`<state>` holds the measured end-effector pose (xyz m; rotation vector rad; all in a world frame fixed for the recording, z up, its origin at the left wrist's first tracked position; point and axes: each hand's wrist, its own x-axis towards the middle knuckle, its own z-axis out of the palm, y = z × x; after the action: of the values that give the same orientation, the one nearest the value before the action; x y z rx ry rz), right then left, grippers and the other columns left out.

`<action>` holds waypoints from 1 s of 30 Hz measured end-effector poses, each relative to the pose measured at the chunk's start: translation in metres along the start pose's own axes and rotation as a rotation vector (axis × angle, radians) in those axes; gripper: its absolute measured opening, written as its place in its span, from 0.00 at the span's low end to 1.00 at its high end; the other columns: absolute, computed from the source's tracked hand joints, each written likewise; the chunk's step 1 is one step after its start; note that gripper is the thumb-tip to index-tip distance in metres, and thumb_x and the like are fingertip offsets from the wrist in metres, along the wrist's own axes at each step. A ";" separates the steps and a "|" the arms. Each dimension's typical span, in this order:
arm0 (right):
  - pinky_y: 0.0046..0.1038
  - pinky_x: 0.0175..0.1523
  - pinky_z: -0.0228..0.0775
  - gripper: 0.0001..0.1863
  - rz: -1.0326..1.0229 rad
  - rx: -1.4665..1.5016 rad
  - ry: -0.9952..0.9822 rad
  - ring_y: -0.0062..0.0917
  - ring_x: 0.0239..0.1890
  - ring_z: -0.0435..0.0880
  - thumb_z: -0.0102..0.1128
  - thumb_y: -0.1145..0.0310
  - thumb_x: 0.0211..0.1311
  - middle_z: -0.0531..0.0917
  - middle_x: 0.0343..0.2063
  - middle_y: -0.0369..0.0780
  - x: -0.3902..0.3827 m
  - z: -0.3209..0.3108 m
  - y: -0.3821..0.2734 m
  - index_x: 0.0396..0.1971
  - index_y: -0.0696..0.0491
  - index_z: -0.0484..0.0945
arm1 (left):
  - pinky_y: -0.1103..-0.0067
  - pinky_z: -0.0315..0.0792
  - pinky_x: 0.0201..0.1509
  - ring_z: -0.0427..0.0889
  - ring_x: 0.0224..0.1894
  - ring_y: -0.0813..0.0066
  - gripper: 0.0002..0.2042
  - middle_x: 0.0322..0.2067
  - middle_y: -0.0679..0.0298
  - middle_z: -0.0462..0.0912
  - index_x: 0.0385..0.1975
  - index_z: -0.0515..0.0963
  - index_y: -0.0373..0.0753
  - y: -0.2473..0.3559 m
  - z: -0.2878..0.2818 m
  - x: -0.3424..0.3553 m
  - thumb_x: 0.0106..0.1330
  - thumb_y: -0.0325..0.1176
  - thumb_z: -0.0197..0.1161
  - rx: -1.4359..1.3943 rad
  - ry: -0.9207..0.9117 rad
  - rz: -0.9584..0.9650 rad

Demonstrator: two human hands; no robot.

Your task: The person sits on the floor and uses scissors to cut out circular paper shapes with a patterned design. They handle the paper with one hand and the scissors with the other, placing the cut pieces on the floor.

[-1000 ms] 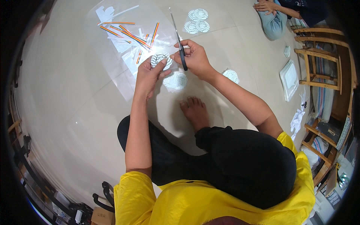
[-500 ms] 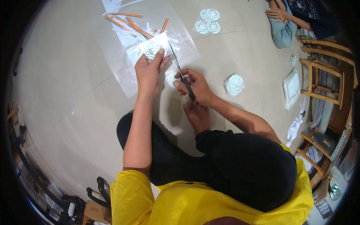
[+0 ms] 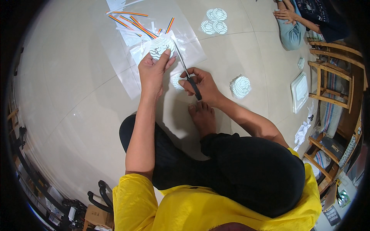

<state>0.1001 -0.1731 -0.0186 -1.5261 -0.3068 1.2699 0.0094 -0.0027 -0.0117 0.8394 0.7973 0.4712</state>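
Note:
My left hand (image 3: 155, 69) pinches a white paper piece (image 3: 158, 49) printed with wavy pale lines, thumb on top. In my right hand (image 3: 202, 85) are scissors (image 3: 182, 58) with black handles, their blades pointing up along the right edge of that paper. Whether the blades touch the paper is hard to tell. Partly hidden behind my right fingers, a round patterned cutout (image 3: 178, 81) lies on the floor. Beneath the held paper is a clear plastic sheet (image 3: 129, 79) with paper scraps and several rainbow-striped strips (image 3: 169, 25).
Patterned round cutouts (image 3: 214, 21) lie at the far middle, and a stack of them (image 3: 241, 86) sits to the right. Farther right are a white tray-like item (image 3: 300, 91) and wooden chairs (image 3: 331, 82). Another person's hands (image 3: 286, 15) rest at the far right. My bare foot (image 3: 203, 118) is close by.
The held paper has turned slightly in my left hand, its outer edge now looking rounder. My right hand and the scissors have shifted only a little.

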 end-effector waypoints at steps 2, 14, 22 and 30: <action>0.18 0.30 0.70 0.20 0.000 -0.015 0.009 0.11 0.26 0.77 0.78 0.62 0.65 0.85 0.27 0.32 -0.001 0.000 -0.001 0.47 0.57 0.81 | 0.73 0.85 0.62 0.89 0.52 0.67 0.15 0.53 0.57 0.87 0.56 0.79 0.27 0.001 0.000 0.000 0.75 0.27 0.67 0.006 0.003 0.000; 0.17 0.28 0.68 0.19 -0.002 -0.030 -0.001 0.11 0.24 0.77 0.78 0.62 0.66 0.85 0.27 0.32 -0.002 0.000 -0.005 0.48 0.58 0.81 | 0.71 0.84 0.64 0.89 0.53 0.63 0.16 0.54 0.53 0.87 0.58 0.76 0.24 0.003 0.001 -0.002 0.76 0.26 0.66 -0.016 -0.008 0.004; 0.16 0.28 0.65 0.19 -0.045 -0.001 -0.033 0.09 0.23 0.75 0.77 0.62 0.67 0.83 0.25 0.31 0.001 -0.001 -0.008 0.48 0.57 0.81 | 0.71 0.84 0.64 0.89 0.53 0.63 0.16 0.53 0.53 0.87 0.57 0.77 0.24 0.004 0.001 -0.003 0.75 0.26 0.67 0.005 0.003 0.004; 0.16 0.26 0.62 0.17 -0.056 -0.008 -0.016 0.09 0.22 0.73 0.76 0.62 0.68 0.82 0.23 0.30 0.003 0.000 -0.010 0.46 0.57 0.81 | 0.73 0.84 0.62 0.89 0.53 0.64 0.16 0.53 0.54 0.87 0.57 0.78 0.26 0.003 0.002 -0.005 0.75 0.27 0.67 0.013 -0.020 0.023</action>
<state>0.1053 -0.1677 -0.0121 -1.5046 -0.3625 1.2382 0.0082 -0.0053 -0.0064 0.8647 0.7738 0.4782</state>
